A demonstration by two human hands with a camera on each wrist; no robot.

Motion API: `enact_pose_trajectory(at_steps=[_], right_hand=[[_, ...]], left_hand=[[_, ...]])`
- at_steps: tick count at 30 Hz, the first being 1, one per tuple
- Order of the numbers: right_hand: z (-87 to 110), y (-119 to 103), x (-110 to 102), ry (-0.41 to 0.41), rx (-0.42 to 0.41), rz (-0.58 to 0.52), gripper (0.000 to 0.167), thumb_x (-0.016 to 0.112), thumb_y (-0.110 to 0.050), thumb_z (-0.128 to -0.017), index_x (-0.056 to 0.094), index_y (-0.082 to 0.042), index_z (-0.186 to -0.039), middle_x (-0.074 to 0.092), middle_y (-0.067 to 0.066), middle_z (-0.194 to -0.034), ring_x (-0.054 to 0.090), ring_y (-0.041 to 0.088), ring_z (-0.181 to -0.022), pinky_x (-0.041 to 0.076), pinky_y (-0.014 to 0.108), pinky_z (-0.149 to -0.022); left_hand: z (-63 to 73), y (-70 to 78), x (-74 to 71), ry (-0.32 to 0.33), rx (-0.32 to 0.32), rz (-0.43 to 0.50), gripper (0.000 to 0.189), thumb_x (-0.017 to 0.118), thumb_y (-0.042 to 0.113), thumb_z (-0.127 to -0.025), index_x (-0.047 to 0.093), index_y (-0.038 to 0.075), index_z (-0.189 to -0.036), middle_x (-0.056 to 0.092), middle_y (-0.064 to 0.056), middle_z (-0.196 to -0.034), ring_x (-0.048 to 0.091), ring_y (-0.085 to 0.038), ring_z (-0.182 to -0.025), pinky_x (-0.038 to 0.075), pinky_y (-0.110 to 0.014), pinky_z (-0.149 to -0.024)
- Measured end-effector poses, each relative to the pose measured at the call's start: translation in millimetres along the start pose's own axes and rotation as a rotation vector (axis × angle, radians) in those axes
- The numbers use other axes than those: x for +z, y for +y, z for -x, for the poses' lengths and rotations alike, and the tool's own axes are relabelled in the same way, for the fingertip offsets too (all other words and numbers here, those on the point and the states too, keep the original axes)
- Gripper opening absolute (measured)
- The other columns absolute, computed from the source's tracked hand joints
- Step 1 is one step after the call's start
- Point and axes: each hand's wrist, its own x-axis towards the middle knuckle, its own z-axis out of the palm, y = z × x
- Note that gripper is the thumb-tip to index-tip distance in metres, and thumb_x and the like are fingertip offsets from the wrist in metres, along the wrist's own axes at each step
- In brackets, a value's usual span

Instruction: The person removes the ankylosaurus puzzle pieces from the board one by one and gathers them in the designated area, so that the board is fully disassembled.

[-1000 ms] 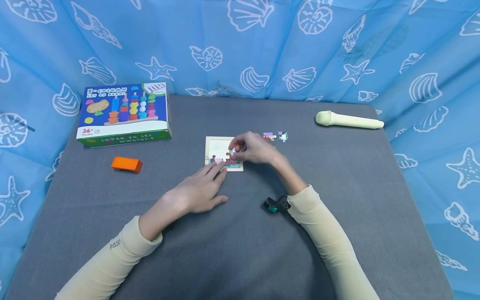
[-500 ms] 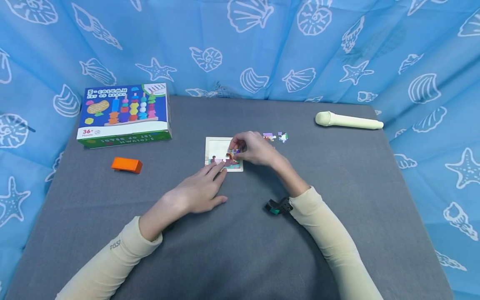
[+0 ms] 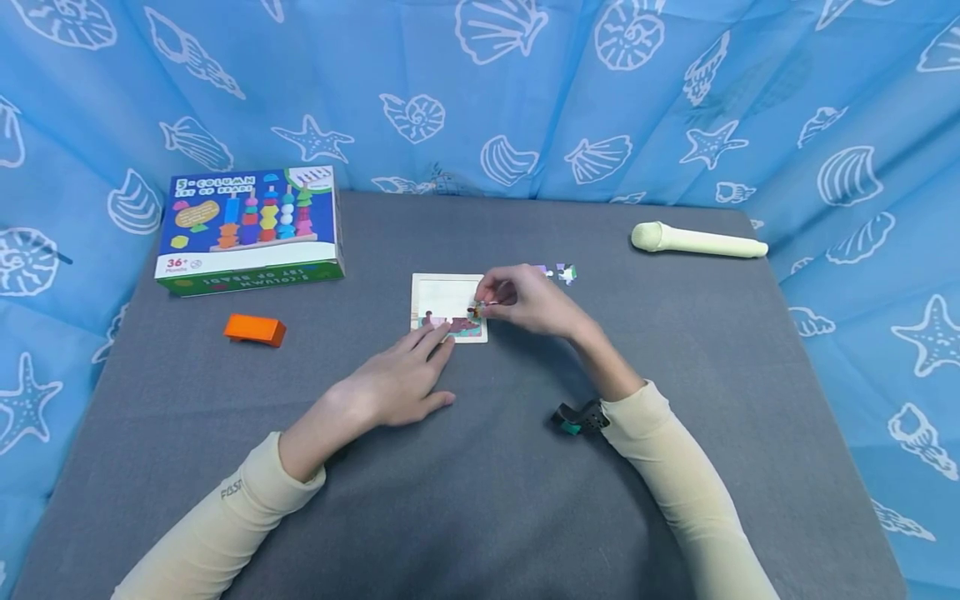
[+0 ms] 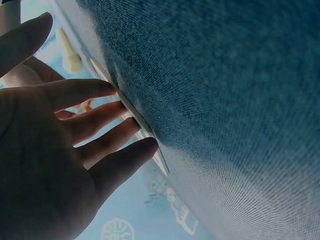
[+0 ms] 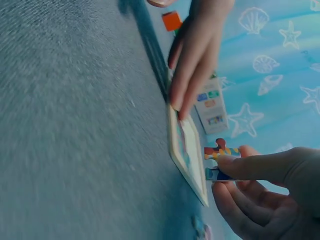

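Note:
My left hand lies flat with its fingers spread, the fingertips resting on the lower edge of a small wooden puzzle tray. Along the tray's bottom sit fitted pieces in pink, brown and teal; its upper part shows bare pale board. Between thumb and fingers, my right hand pinches a jigsaw piece at the tray's right side. That piece is printed red, yellow and blue, and the thumb covers its middle. In the right wrist view it is raised on edge, close over the tray.
Behind the right hand lies a loose jigsaw piece, with another partly hidden beside it. A bead set box stands at the back left, an orange block before it. A pale toy microphone lies at the back right.
My right hand has drawn a little to the right with the jigsaw piece, which has tilted and shows less of its face in the head view. The left hand has stayed put.

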Motion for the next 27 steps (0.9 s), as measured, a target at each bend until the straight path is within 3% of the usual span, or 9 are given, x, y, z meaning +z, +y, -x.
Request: enact_pose_trajectory(at_steps=[7, 14, 19, 27], right_hand=[[18.3, 16.7, -24.2, 0.043, 0.058, -0.045, 0.014, 0.081, 0.000, -0.095, 0.078, 0.000, -0.109, 0.077, 0.017, -0.105, 0.074, 0.019, -0.089, 0.057, 0.019, -0.076], [38.4, 45.5, -52.0, 0.068, 0.172, -0.149, 0.021, 0.078, 0.004, -0.095, 0.076, 0.005, -0.116, 0.074, 0.025, -0.109, 0.074, 0.003, -0.085, 0.053, 0.019, -0.066], [52.1, 67.5, -69.3, 0.076, 0.225, -0.128, 0.024, 0.076, 0.001, -0.098, 0.077, 0.006, -0.122, 0.076, 0.029, -0.119, 0.073, -0.005, -0.087, 0.055, 0.017, -0.070], [65.6, 82.4, -83.6, 0.031, 0.253, -0.058, 0.025, 0.075, -0.003, -0.100, 0.078, 0.004, -0.124, 0.080, 0.026, -0.120, 0.073, -0.003, -0.090, 0.056, 0.014, -0.077]], left_hand=[[0.7, -0.8, 0.2, 0.013, 0.015, 0.010, 0.081, 0.058, 0.048, -0.112, 0.030, -0.001, -0.170, 0.012, -0.019, -0.184, 0.015, -0.042, -0.171, 0.025, -0.058, -0.137], [2.5, -1.5, 0.4, 0.039, 0.036, 0.015, 0.080, 0.058, 0.046, -0.111, 0.031, -0.002, -0.169, 0.013, -0.021, -0.183, 0.016, -0.043, -0.170, 0.026, -0.058, -0.137], [2.8, -1.5, 0.8, 0.049, 0.046, 0.012, 0.080, 0.059, 0.046, -0.111, 0.032, -0.003, -0.169, 0.015, -0.022, -0.183, 0.018, -0.044, -0.170, 0.026, -0.058, -0.137], [4.2, -2.6, 1.2, 0.068, 0.066, -0.004, 0.079, 0.059, 0.045, -0.112, 0.033, -0.004, -0.168, 0.018, -0.023, -0.182, 0.021, -0.044, -0.169, 0.027, -0.057, -0.137]])
